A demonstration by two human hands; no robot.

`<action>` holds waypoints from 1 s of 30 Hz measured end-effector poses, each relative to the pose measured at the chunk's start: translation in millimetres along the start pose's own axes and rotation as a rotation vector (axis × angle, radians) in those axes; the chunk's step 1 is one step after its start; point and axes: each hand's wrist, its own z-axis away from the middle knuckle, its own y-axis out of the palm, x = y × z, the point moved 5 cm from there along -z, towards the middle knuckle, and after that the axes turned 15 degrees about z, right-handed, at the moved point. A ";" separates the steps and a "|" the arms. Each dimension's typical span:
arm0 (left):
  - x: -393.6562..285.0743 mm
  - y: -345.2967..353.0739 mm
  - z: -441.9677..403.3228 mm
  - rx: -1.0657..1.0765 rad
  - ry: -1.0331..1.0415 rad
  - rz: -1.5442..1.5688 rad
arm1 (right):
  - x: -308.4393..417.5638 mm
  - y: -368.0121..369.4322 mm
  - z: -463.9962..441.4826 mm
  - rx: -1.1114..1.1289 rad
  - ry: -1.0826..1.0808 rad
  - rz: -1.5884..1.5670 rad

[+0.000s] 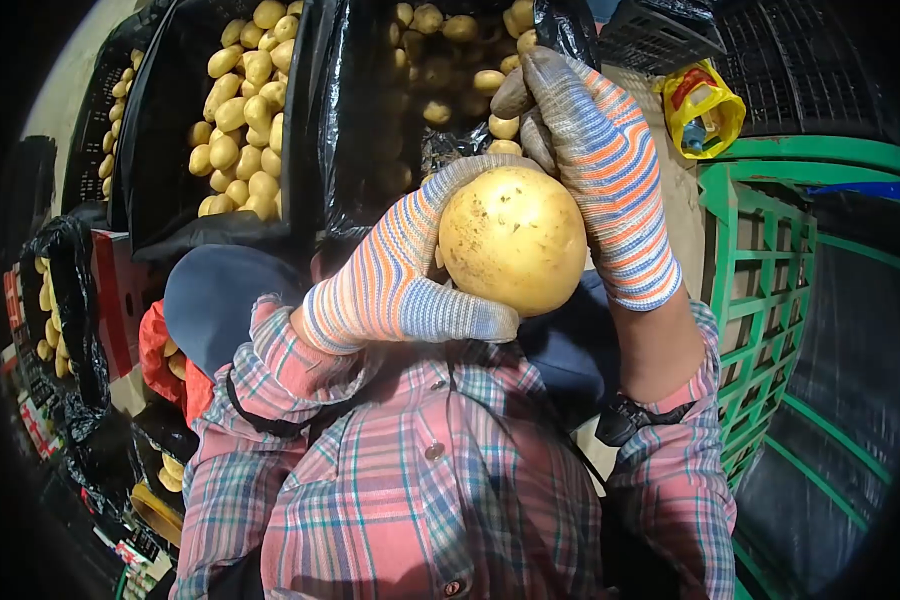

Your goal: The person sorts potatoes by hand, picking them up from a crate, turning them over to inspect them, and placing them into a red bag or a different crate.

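Note:
A large round yellow potato (pixel 513 240) with specks of dirt sits in my left hand (pixel 400 265), which wears a striped glove. The thumb lies along its lower edge and the fingers curve round its upper side. My right hand (pixel 605 165), in a matching glove with dirty grey fingertips, is just beyond the potato at its upper right. Its fingers are bent together, and what they hold, if anything, is hidden. Behind both hands is a black-lined crate (pixel 348 120) with several smaller potatoes (pixel 460 28).
Another black-lined crate (pixel 155 130) with many potatoes stands at the upper left. A yellow bag (pixel 727 115) lies at the upper right, above a green metal frame (pixel 718 200). A red bag (pixel 160 345) and more crates are on the left.

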 end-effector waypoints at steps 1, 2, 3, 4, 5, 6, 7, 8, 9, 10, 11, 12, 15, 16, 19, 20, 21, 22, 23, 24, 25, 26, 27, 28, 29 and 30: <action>0.4 -0.1 0.1 0.001 -0.016 0.007 | 1.2 -0.1 -0.4 0.000 0.000 -0.002; 1.0 0.0 -0.1 0.003 -0.032 0.014 | 0.6 -0.1 -1.2 0.014 0.068 -0.047; 1.9 -0.4 -0.5 0.003 -0.032 0.014 | -0.9 0.3 -0.9 0.028 0.136 -0.091; 2.5 -0.8 -1.0 0.006 -0.016 0.000 | -0.9 -0.4 -0.3 0.028 0.136 -0.092; 2.4 -0.9 -1.1 0.010 0.000 -0.013 | -1.2 -0.9 0.5 0.040 0.137 -0.089; 1.8 -1.0 -0.7 0.010 0.001 -0.014 | -0.5 -0.9 1.2 0.052 0.138 -0.086; 0.6 -1.7 -0.1 -0.002 0.002 -0.055 | 3.6 -2.2 0.5 0.052 0.136 -0.087; -0.9 -2.0 0.2 -0.014 0.004 -0.096 | 1.2 -1.6 1.2 0.083 0.335 -0.224; -3.7 0.9 0.2 -0.014 0.008 -0.098 | -1.6 1.5 4.9 0.116 0.533 -0.361; -8.5 2.6 -0.2 -0.085 0.031 -0.158 | 0.3 3.7 6.6 0.117 0.529 -0.359; -11.8 2.6 -1.0 -0.156 0.055 -0.216 | 10.5 1.8 4.4 0.066 0.291 -0.184; -8.3 1.2 -3.4 -0.157 0.061 -0.216 | 23.0 1.9 5.6 0.070 0.188 0.020; -11.9 -7.6 -3.8 -0.184 0.329 -0.917 | 42.0 16.8 9.4 -0.018 -0.010 0.456; -13.9 -8.2 -1.8 -0.183 0.327 -0.917 | 39.6 20.0 11.4 -0.024 0.028 0.453; -22.2 5.2 1.0 -0.250 0.209 -1.138 | 8.5 22.1 4.0 0.019 0.181 0.119; -20.6 2.3 -0.7 -0.244 0.208 -1.141 | -7.4 21.5 -1.5 0.088 0.198 0.084; -17.1 -0.8 -1.5 -0.172 0.261 -1.015 | -11.8 20.4 -3.9 0.077 0.067 0.169; -14.9 -2.5 -0.8 -0.105 0.314 -0.886 | -11.2 19.8 -3.6 0.069 -0.068 0.255; -10.6 -8.3 -0.4 -0.121 0.205 -0.687 | -12.8 15.7 -1.9 0.067 -0.073 0.255; -13.0 -6.7 0.4 -0.123 0.209 -0.690 | -16.2 15.1 -1.7 0.174 0.161 0.013; -11.6 -4.6 0.1 -0.103 0.124 -0.429 | -19.2 20.0 3.5 0.281 0.395 -0.231; -9.9 -2.2 0.1 -0.081 0.043 -0.168 | -15.6 21.9 4.2 0.284 0.390 -0.232; -10.8 -1.3 1.2 -0.069 0.010 -0.097 | -12.2 20.6 3.3 0.190 0.378 -0.286; -11.6 -0.9 1.5 -0.071 0.015 -0.098 | -8.8 18.0 3.1 0.155 0.375 -0.305; -11.7 0.7 1.4 -0.054 0.022 -0.057 | -5.4 15.4 3.0 0.120 0.370 -0.323; -11.7 2.1 1.2 -0.037 0.028 -0.014 | -2.1 12.7 2.8 0.086 0.365 -0.341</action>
